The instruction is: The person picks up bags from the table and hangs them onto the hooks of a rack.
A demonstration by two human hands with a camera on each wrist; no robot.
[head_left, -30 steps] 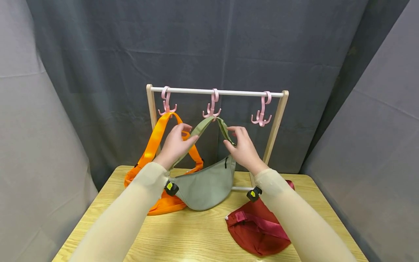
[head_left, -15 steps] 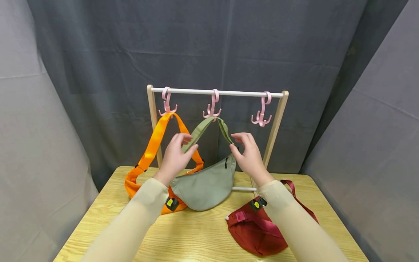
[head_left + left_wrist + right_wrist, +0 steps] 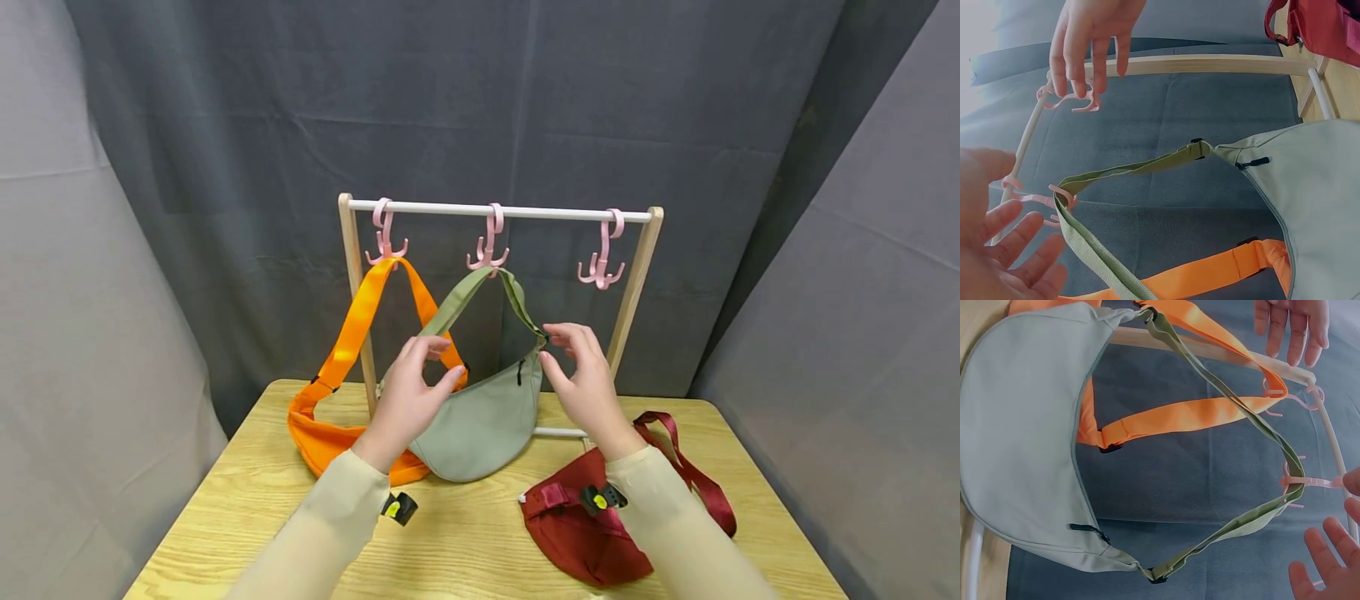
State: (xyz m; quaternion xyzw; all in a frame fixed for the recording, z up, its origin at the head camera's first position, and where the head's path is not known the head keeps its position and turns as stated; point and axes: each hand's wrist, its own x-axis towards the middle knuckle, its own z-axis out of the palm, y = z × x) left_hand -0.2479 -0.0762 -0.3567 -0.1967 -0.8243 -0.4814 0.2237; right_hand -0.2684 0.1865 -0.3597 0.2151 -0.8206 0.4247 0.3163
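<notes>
A grey-green waist bag (image 3: 480,433) hangs by its olive strap (image 3: 463,293) from the middle pink hook (image 3: 487,246). My left hand (image 3: 411,392), fingers loosely bent and holding nothing, is in front of the bag's left side and hides that end in the head view. To the right of the bag, my right hand (image 3: 583,379) has its thumb and fingers spread apart beside the strap's buckle. The left wrist view shows the strap looped over the hook, apart from the left fingers (image 3: 1032,262). In the right wrist view the right fingers (image 3: 1329,550) hold nothing either.
An orange waist bag (image 3: 322,437) hangs from the left hook (image 3: 386,242), its lower part on the wooden table (image 3: 442,542). On the table at right lies a dark red waist bag (image 3: 577,542). The right hook (image 3: 600,262) carries nothing on the rack's white bar (image 3: 547,212).
Both hands have moved down and back from the olive strap, the right one also slightly rightward. The grey-green bag stays hanging on the middle hook.
</notes>
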